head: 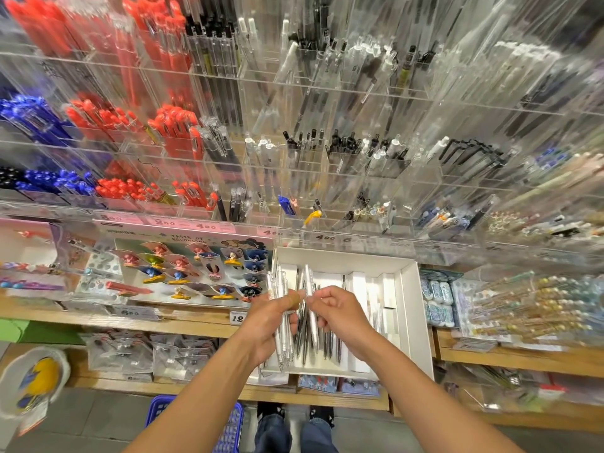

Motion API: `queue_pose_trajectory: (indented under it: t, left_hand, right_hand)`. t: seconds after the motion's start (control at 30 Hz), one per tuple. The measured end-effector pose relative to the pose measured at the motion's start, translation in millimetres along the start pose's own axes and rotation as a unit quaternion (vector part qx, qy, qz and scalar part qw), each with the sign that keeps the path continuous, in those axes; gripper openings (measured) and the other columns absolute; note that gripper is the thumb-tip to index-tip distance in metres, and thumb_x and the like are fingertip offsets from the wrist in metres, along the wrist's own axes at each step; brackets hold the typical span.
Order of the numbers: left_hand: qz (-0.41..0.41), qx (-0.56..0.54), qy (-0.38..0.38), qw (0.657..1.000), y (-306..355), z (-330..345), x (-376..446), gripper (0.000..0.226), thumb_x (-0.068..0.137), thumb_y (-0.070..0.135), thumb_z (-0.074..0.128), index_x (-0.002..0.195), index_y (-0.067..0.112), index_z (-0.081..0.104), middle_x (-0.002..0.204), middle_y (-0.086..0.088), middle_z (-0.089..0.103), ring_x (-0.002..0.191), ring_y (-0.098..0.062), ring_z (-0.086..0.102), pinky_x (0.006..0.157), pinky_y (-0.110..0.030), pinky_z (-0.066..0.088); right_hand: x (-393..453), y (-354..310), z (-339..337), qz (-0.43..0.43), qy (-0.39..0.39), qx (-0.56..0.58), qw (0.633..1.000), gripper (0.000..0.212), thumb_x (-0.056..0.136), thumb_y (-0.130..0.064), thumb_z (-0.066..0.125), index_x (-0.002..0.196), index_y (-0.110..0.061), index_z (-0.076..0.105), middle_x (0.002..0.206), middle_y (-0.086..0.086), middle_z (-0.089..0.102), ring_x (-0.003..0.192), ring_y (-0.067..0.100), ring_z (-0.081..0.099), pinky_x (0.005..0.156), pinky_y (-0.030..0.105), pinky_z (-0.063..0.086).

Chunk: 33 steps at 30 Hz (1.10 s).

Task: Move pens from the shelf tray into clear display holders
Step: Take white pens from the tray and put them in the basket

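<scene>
Overhead, from nine to three o'clock, tiered clear display holders [327, 178] stocked with red, blue, black and clear pens; price strips reading "400", "250". At six o'clock, one white tray [410, 308] of pens. Left hand [268, 325] wrapped around a bundle of clear pens [283, 322], long axis twelve-to-six, tips down. Right hand [340, 318] pinching one pen [310, 305], likewise upright.

**Crowded tray, open holders beyond**

Both hands fill the near half of the white tray [411, 308]. Its far end lies bare. Past it, a clear price rail [294, 232] fronts the clear holders [327, 191]; the middle ones have gaps, while red pens [130, 188] pack those at left.
</scene>
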<state>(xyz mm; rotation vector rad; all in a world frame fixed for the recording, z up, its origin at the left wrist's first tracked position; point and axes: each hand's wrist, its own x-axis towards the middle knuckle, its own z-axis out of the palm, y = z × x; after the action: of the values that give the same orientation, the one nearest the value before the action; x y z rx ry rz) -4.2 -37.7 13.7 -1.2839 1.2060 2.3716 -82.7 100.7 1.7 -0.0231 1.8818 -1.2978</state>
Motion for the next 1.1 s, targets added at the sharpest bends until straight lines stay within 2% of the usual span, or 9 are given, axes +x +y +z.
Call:
queue_pose_trajectory:
  t: [0.1,0.2,0.37,0.47,0.53,0.6,0.67,0.9,1.1]
  left_hand:
    - [0.000,-0.004,-0.036,0.999,-1,5,-4,0.062,0.074,0.029,0.083,0.121,-0.002,0.056,0.098,-0.022,0.072,0.076,-0.029,0.065,0.078,-0.049,0.056]
    - [-0.010,-0.010,-0.051,0.999,-4,7,-5,0.074,0.076,0.021,0.084,0.132,-0.008,0.046,0.104,-0.031,0.070,0.084,-0.038,0.068,0.077,-0.050,0.057]
    - [-0.026,-0.004,-0.079,0.997,-9,8,-5,0.018,0.089,0.012,0.064,0.098,-0.004,0.061,0.073,-0.017,0.066,0.057,-0.027,0.063,0.052,-0.033,0.054]
    - [-0.029,-0.029,-0.053,0.998,-13,8,-5,0.015,0.091,0.010,0.060,0.103,0.001,0.062,0.077,-0.011,0.063,0.056,-0.018,0.061,0.049,-0.030,0.052]
    - [-0.032,-0.048,-0.060,0.997,-13,7,-7,0.018,0.090,0.009,0.059,0.107,0.002,0.060,0.081,-0.010,0.062,0.059,-0.018,0.060,0.049,-0.030,0.052]
    - [-0.035,-0.060,-0.079,0.994,-14,7,-8,0.018,0.090,0.007,0.058,0.107,0.003,0.057,0.079,-0.009,0.063,0.060,-0.018,0.059,0.049,-0.029,0.052]
    - [-0.036,-0.064,-0.086,0.994,-13,7,-9,0.016,0.091,0.006,0.056,0.107,0.004,0.055,0.079,-0.009,0.064,0.061,-0.019,0.058,0.049,-0.028,0.052]
    - [-0.039,-0.069,-0.074,0.994,-17,-1,-10,0.021,0.091,0.010,0.061,0.111,0.005,0.055,0.084,-0.010,0.065,0.065,-0.019,0.061,0.051,-0.030,0.051]
    - [-0.036,-0.078,-0.069,0.994,-16,-2,-11,0.020,0.094,0.013,0.060,0.112,0.004,0.059,0.085,-0.010,0.066,0.066,-0.019,0.062,0.059,-0.032,0.052]
  right_hand:
    - [-19,-8,6,-0.033,-0.025,0.003,0.999,0.017,0.086,-0.026,0.074,0.096,-0.017,0.064,0.075,0.000,0.070,0.058,0.009,0.061,0.055,0.023,0.048]
    - [-29,-8,11,-0.055,-0.015,-0.012,0.998,0.017,0.083,-0.021,0.076,0.092,-0.015,0.063,0.079,0.006,0.072,0.058,0.010,0.063,0.055,0.024,0.051]
    - [-39,0,-14,-0.046,-0.065,-0.012,0.997,0.012,0.088,-0.029,0.070,0.094,-0.018,0.068,0.084,0.009,0.074,0.062,0.018,0.067,0.058,0.024,0.054]
    - [-26,17,-44,0.003,0.021,-0.143,0.990,0.014,0.095,-0.028,0.060,0.091,-0.018,0.069,0.084,0.000,0.073,0.063,0.018,0.071,0.056,0.021,0.054]
    - [-11,32,-64,0.070,0.100,-0.311,0.942,0.021,0.097,-0.020,0.055,0.085,-0.009,0.067,0.084,0.003,0.070,0.070,0.022,0.071,0.058,0.026,0.054]
    - [-2,48,-76,0.134,0.106,-0.438,0.883,0.018,0.094,-0.009,0.051,0.077,-0.008,0.058,0.077,0.002,0.062,0.071,0.021,0.067,0.056,0.025,0.050]
    - [4,60,-75,0.170,0.096,-0.485,0.853,0.020,0.085,0.003,0.048,0.072,-0.012,0.052,0.071,0.000,0.058,0.068,0.019,0.063,0.054,0.026,0.049]
    - [22,72,-59,0.183,0.119,-0.502,0.837,0.017,0.087,-0.001,0.053,0.098,-0.009,0.064,0.100,0.006,0.069,0.090,0.023,0.068,0.066,0.026,0.051]
    - [9,56,-68,0.120,0.168,-0.467,0.860,0.020,0.096,-0.022,0.044,0.081,-0.014,0.054,0.071,-0.002,0.053,0.069,0.019,0.057,0.058,0.028,0.045]
